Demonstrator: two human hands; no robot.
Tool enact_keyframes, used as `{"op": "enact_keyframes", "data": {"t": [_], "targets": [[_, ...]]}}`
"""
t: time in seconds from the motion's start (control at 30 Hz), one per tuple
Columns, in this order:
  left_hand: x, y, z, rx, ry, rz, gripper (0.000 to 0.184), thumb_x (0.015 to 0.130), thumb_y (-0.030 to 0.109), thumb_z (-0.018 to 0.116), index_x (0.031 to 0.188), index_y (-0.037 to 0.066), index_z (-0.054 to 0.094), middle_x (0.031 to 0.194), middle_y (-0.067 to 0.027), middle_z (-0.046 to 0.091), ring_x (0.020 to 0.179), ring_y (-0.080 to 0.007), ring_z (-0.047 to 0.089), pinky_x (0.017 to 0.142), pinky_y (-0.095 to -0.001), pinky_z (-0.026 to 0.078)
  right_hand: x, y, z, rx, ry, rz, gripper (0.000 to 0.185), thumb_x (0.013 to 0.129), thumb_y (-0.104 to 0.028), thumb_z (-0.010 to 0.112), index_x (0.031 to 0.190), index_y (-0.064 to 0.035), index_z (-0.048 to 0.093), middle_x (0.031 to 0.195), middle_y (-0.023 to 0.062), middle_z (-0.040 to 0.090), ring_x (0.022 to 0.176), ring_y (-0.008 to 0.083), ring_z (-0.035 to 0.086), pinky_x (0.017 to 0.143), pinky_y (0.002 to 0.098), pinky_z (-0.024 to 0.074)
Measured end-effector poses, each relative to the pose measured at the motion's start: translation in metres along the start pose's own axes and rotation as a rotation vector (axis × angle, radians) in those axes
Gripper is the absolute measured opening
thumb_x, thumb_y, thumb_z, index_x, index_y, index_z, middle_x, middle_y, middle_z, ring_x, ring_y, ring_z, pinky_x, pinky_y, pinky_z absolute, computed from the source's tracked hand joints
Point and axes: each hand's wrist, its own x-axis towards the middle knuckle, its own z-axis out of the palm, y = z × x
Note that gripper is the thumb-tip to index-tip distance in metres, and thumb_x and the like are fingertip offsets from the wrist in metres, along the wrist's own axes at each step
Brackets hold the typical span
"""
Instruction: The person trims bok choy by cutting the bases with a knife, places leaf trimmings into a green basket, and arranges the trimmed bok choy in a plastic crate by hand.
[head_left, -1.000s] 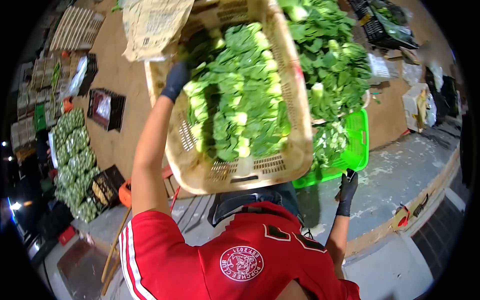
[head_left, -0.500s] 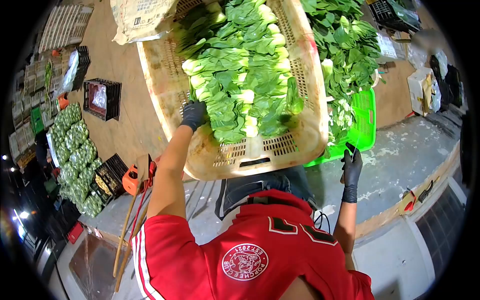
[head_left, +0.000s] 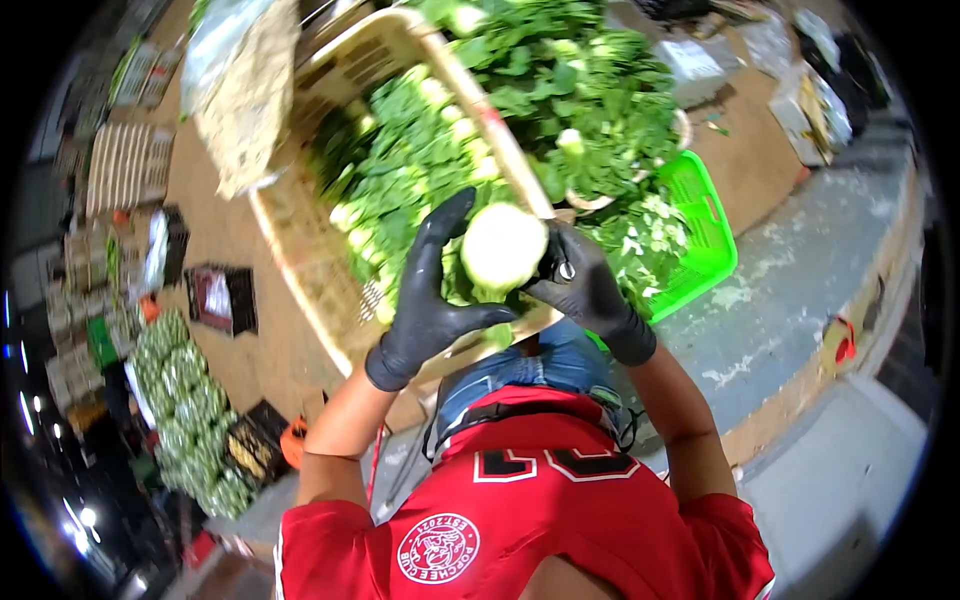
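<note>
A head of bok choy [head_left: 504, 247] is in front of me above the crate, its round pale base facing up at me. My left hand [head_left: 430, 295], in a black glove, cradles it from the left with fingers and thumb around it. My black-gloved right hand [head_left: 588, 285] is at the base's right side, fingers curled. A small round metal piece [head_left: 566, 271] shows at those fingers; the rest of it is hidden. Behind my hands, a worn cream plastic crate [head_left: 300, 285] holds rows of bok choy [head_left: 400, 165].
A heap of loose leafy greens [head_left: 600, 100] lies beyond the crate on the right. Below it, a bright green basket [head_left: 705, 225] contains leaf trimmings. A paper sack [head_left: 245, 110] overlaps the crate's left corner. Bagged greens [head_left: 185, 410] and a black crate [head_left: 220, 298] stand left.
My left hand has come up from the crate's left side and now has a bok choy. My right hand has moved in from the right to meet it. The view has shifted.
</note>
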Motion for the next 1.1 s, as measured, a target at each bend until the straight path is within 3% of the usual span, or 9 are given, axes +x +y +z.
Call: {"op": "enact_keyframes", "data": {"t": [0.03,0.13,0.23,0.27,0.77,0.87,0.93,1.03,1.1], "targets": [[0.01,0.001,0.016,0.22,-0.1,0.071,0.098,0.051,0.031,0.086,0.131,0.001,0.037,0.13,-0.0194,0.042,0.12,-0.0324,0.041,0.099,-0.0405,0.035,-0.011,0.01,-0.007,0.056,0.102,0.002,0.055,0.067,-0.008,0.075,0.116,0.0006,0.05,0.097,0.0119,0.058,0.086,0.018,0.058,0.077,0.0281,0.0465],[0.028,-0.002,0.074,-0.086,-0.265,-0.213,0.089,0.055,0.027,0.085,0.126,0.001,0.039,0.125,-0.0186,0.046,0.114,-0.0274,0.047,0.096,-0.0362,0.038,-0.047,0.028,-0.031,0.197,0.304,0.049,0.043,0.072,-0.013,0.074,0.107,0.001,0.054,0.087,0.0121,0.06,0.075,0.0166,0.056,0.068,0.0295,0.0465],[0.037,0.005,0.109,-0.232,-0.497,-0.28,0.084,0.059,0.017,0.083,0.127,0.0,0.038,0.119,-0.0121,0.051,0.111,-0.0198,0.048,0.095,-0.0327,0.038,-0.088,0.022,-0.082,-0.281,0.143,0.224,0.028,0.075,-0.023,0.071,0.076,-0.0014,0.053,0.067,0.0139,0.051,0.061,0.0265,0.054,0.058,0.0341,0.0432],[0.039,0.004,0.12,-0.295,-0.582,-0.356,0.085,0.059,0.012,0.083,0.128,0.0,0.037,0.123,-0.0098,0.048,0.114,-0.0181,0.045,0.097,-0.0319,0.036,-0.101,0.031,-0.087,-0.347,0.237,0.067,0.027,0.074,-0.022,0.069,0.07,-0.0037,0.05,0.065,0.0135,0.049,0.06,0.0312,0.054,0.055,0.0368,0.044],[0.021,0.007,0.211,-0.094,-0.728,-0.174,0.062,0.066,0.009,0.078,0.117,-0.003,0.044,0.108,-0.0166,0.053,0.1,-0.0248,0.055,0.085,-0.0333,0.045,-0.189,0.043,-0.121,-0.59,0.493,0.25,0.018,0.071,-0.019,0.066,0.076,-0.0042,0.057,0.065,0.0157,0.055,0.058,0.0338,0.056,0.052,0.04,0.0432],[0.014,-0.007,0.215,-0.193,-0.793,-0.222,0.066,0.066,0.008,0.078,0.12,0.0,0.042,0.113,-0.0134,0.051,0.105,-0.0224,0.052,0.091,-0.0326,0.042,-0.216,0.135,-0.107,-0.195,0.388,0.587,0.018,0.075,-0.018,0.063,0.077,-0.0018,0.057,0.066,0.0185,0.056,0.055,0.0324,0.055,0.052,0.0398,0.0422],[0.006,-0.007,0.216,-0.308,-0.802,-0.201,0.073,0.064,0.011,0.079,0.124,0.002,0.038,0.121,-0.0118,0.047,0.111,-0.0209,0.048,0.096,-0.0338,0.039,-0.256,0.195,-0.104,-0.313,0.371,0.88,0.021,0.078,-0.024,0.062,0.073,-0.0038,0.06,0.06,0.0154,0.057,0.051,0.0289,0.057,0.048,0.0396,0.0429],[0.007,-0.013,0.224,-0.408,-0.78,-0.337,0.073,0.065,0.013,0.079,0.124,0.001,0.038,0.119,-0.0123,0.049,0.11,-0.0211,0.049,0.095,-0.0339,0.039,-0.272,0.164,-0.11,-0.335,0.58,0.906,0.021,0.076,-0.021,0.067,0.085,-0.0028,0.062,0.07,0.0134,0.062,0.061,0.023,0.06,0.058,0.0344,0.0476],[0.009,-0.018,0.235,-0.432,-0.807,-0.348,0.069,0.071,0.021,0.076,0.125,0.0,0.039,0.117,-0.0119,0.051,0.108,-0.0209,0.05,0.093,-0.0336,0.04,-0.248,0.121,-0.104,0.043,0.781,0.511,0.031,0.074,-0.017,0.071,0.097,-0.0016,0.059,0.082,0.0122,0.063,0.074,0.02,0.061,0.069,0.0312,0.0477]]}}
